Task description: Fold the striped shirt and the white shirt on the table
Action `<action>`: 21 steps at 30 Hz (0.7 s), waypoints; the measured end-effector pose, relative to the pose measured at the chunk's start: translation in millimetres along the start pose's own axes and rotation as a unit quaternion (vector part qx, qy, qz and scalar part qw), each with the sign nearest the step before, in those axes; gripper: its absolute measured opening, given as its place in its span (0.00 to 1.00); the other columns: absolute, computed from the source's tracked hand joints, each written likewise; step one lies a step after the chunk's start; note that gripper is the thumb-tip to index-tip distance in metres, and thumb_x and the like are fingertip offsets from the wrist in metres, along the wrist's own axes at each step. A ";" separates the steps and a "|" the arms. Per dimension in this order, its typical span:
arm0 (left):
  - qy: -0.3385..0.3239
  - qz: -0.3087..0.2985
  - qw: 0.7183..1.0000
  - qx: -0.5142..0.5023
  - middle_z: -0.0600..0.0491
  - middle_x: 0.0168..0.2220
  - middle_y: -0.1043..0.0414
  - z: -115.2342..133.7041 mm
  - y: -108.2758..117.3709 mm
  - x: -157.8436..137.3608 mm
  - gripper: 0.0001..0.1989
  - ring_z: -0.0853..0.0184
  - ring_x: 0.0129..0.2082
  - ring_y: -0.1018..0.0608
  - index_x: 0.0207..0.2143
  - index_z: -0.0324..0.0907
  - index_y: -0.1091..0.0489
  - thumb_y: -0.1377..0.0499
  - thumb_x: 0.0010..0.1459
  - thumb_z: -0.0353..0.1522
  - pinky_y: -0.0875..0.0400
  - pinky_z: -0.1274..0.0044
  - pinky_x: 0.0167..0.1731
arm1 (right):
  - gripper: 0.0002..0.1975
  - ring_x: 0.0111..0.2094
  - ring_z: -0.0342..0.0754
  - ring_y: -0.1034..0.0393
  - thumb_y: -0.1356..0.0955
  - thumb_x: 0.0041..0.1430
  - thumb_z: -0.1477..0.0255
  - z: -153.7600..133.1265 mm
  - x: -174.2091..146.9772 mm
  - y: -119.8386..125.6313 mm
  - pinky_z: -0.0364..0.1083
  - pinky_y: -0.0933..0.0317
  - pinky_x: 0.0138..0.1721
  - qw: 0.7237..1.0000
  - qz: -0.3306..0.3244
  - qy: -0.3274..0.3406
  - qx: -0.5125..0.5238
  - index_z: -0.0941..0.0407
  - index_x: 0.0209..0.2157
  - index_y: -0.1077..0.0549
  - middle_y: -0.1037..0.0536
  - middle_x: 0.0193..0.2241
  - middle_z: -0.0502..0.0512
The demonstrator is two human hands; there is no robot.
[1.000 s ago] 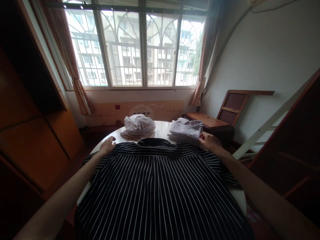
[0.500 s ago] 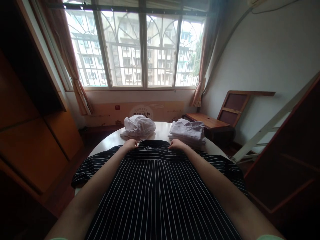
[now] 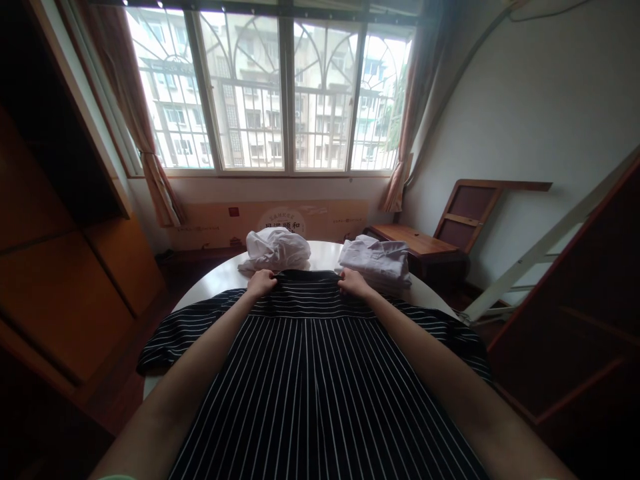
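Shirt body: the black pinstriped dress shirt point(image 3: 307, 393) lay back up over the table, filling the lower middle of the frame; its hem ran out at the bottom edge, so the lower end could not be judged.
Sleeves: one sleeve point(image 3: 187, 328) spread toward the left of the frame, the other point(image 3: 447, 333) toward the right, neither tucked in.
Left hand: left of centre in the frame, the left hand point(image 3: 262, 284) pinched the cloth by one end of the collar.
Right hand: right of centre, the right hand point(image 3: 354, 283) gripped by the collar's other end.
Collar: the collar point(image 3: 307, 275) ran between the two hands at mid-frame.
Done so far: the back looked largely flat, with yoke and centre pleat facing up, which I judged to be the laying-out stage.
Left over: no fold crossed the visible back, and both sleeves were out; the shirt seemed near its beginning.
Table: the white round table point(image 3: 200, 288) showed around the shirt's far edge.
White heap: just beyond the left hand, a white garment point(image 3: 277, 249) lay bunched, with no neat shape.
White stack: beyond the right hand, white folded clothes point(image 3: 375, 259) sat in a neat, layered pile.
Window: the barred window point(image 3: 250, 100) spanned the upper middle.
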State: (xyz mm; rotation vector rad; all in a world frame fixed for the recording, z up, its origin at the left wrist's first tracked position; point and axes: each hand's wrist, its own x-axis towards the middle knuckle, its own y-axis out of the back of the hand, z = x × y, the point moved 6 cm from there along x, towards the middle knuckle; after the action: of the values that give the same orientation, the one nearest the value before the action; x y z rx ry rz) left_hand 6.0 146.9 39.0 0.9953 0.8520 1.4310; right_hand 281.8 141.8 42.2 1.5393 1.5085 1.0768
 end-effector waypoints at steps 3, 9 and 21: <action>0.035 0.056 0.998 0.008 0.44 0.41 0.26 3.3 6.9 1.8 0.16 0.58 0.44 0.26 0.40 0.38 0.28 0.51 0.54 0.32 0.34 0.74 0.40 | 0.15 0.41 0.51 0.30 0.38 0.52 0.76 -5.0 1.8 5.7 0.43 0.41 0.40 0.998 0.055 -0.013 0.001 0.60 0.42 0.32 0.23 0.37 0.59; 0.040 0.085 0.996 0.011 0.36 0.45 0.29 9.7 -6.6 3.2 0.21 0.56 0.46 0.27 0.51 0.31 0.39 0.55 0.58 0.31 0.36 0.71 0.44 | 0.18 0.43 0.56 0.31 0.42 0.57 0.75 -10.7 -1.4 -6.5 0.48 0.42 0.44 0.994 0.098 -0.043 0.010 0.65 0.49 0.38 0.25 0.40 0.67; -0.027 0.034 0.996 0.075 0.40 0.60 0.47 10.9 -59.1 -17.3 0.27 0.52 0.60 0.44 0.57 0.38 0.44 0.55 0.59 0.42 0.48 0.63 0.54 | 0.32 0.61 0.59 0.56 0.42 0.60 0.61 -21.6 -24.8 -60.4 0.55 0.54 0.56 0.996 0.079 0.031 -0.039 0.65 0.60 0.51 0.48 0.60 0.69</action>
State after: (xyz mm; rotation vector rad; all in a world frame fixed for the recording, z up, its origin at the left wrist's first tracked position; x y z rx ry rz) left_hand 38.6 135.1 -13.0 1.1811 0.9038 1.4073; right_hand 238.8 119.4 -6.5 1.6038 1.3865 1.2691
